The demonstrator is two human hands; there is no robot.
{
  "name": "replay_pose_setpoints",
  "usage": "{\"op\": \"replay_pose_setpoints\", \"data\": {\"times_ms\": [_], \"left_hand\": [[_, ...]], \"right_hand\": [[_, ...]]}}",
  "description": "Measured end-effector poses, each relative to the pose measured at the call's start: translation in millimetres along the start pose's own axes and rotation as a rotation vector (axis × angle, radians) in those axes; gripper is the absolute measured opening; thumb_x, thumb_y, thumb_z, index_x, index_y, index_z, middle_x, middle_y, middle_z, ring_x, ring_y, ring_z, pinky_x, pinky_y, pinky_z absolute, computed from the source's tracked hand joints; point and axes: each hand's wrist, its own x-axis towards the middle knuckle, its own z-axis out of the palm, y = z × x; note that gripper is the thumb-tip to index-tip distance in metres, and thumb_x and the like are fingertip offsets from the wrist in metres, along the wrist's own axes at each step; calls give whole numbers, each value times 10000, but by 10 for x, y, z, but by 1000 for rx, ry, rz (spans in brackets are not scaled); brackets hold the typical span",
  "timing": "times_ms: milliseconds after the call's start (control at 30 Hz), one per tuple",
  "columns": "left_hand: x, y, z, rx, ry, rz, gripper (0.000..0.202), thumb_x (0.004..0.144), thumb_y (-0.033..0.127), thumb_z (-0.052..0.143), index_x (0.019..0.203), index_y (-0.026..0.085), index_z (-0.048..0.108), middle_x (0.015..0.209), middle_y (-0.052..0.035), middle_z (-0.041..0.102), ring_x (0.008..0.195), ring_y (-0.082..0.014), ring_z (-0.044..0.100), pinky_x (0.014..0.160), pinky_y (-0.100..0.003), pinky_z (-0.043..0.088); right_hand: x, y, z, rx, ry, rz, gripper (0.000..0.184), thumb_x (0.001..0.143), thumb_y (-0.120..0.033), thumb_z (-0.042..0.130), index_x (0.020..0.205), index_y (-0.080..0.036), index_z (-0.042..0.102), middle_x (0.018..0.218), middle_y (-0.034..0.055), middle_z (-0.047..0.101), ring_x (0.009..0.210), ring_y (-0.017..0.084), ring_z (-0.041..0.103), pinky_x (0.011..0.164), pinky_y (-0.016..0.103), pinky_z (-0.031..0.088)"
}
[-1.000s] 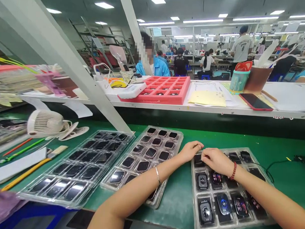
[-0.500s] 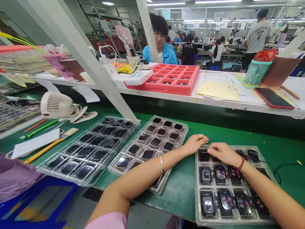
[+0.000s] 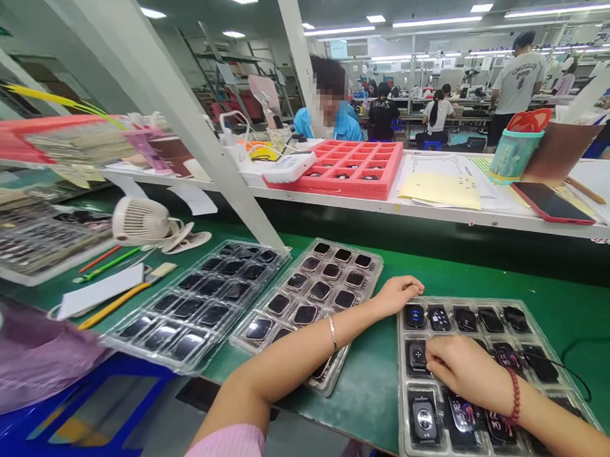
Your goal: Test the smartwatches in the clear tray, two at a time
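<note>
My right hand (image 3: pixel 467 371) is over the middle row of a clear plastic tray (image 3: pixel 398 392) of smartwatches, its fingers curled and closed. The fingertips are beside a smartwatch (image 3: pixel 417 356) lying back side up; whatever they pinch is hidden. My left hand (image 3: pixel 399 293), fingers bent together with nothing visible in them, rests by the tray's far left corner. In the tray's far row, a watch with a blue lit display (image 3: pixel 415 315) is next to a watch with white icons (image 3: pixel 438 318). A back-up watch (image 3: pixel 423 418) lies in the near left pocket.
Two more trays, a middle tray (image 3: pixel 324 382) and a left tray (image 3: pixel 180 364), hold dark screens. A brush (image 3: pixel 115 306) and a small fan (image 3: pixel 141 221) lie farther left. A shelf (image 3: pixel 435 212) across the back carries a red foam tray (image 3: pixel 356 190) and a phone (image 3: pixel 553 202). A cable (image 3: pixel 580 381) trails right.
My right hand has moved from the tray's far row toward me, over the middle row, uncovering the far watches. My left hand stays near the corner. The view has shifted slightly.
</note>
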Motion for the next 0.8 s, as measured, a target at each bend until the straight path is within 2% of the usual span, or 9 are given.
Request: {"op": "replay_pose_setpoints", "data": {"times_ms": [100, 167, 367, 567, 667, 800], "left_hand": [[-39, 53, 13, 52, 15, 20, 190, 819, 211, 528, 909, 120, 669, 914, -86, 714, 877, -169, 654, 839, -301, 500], [-69, 93, 15, 132, 10, 55, 202, 820, 219, 529, 918, 126, 680, 927, -79, 714, 871, -165, 647, 825, -288, 497], [-149, 217, 17, 401, -20, 163, 242, 836, 191, 485, 949, 146, 694, 986, -58, 707, 873, -153, 633, 796, -258, 487], [-191, 293, 24, 571, -43, 280, 253, 854, 156, 455, 961, 150, 684, 1008, -60, 701, 944, -159, 627, 879, -276, 472], [-200, 327, 36, 693, -77, 336, 273, 858, 149, 441, 1012, 148, 666, 1035, -68, 688, 989, -169, 615, 921, -294, 462], [-347, 485, 57, 906, -164, 422, 317, 860, 178, 452, 1128, 163, 621, 1207, -92, 621, 1156, -207, 545, 1007, -344, 417]], "right_hand": [[23, 68, -2, 195, -18, 18, 240, 909, -225, 417, 687, -190, 501, 604, -13, 570, 563, 133, 504, 548, 227, 326], [71, 121, -1, 241, -4, 46, 273, 933, -264, 380, 690, -193, 482, 582, -18, 542, 553, 134, 486, 545, 230, 321], [125, 184, 44, 209, 54, 57, 292, 938, -288, 370, 680, -191, 464, 607, -15, 535, 575, 141, 476, 575, 254, 304], [125, 218, 30, 254, 21, 68, 292, 918, -326, 420, 680, -184, 509, 559, -30, 511, 525, 126, 423, 529, 241, 279], [164, 235, 54, 240, 35, 63, 259, 904, -310, 452, 696, -184, 542, 560, -28, 538, 520, 128, 447, 529, 237, 291], [135, 182, 87, 76, 183, 77, 195, 890, -219, 456, 718, -187, 540, 663, 13, 621, 597, 160, 555, 581, 247, 352]]}}
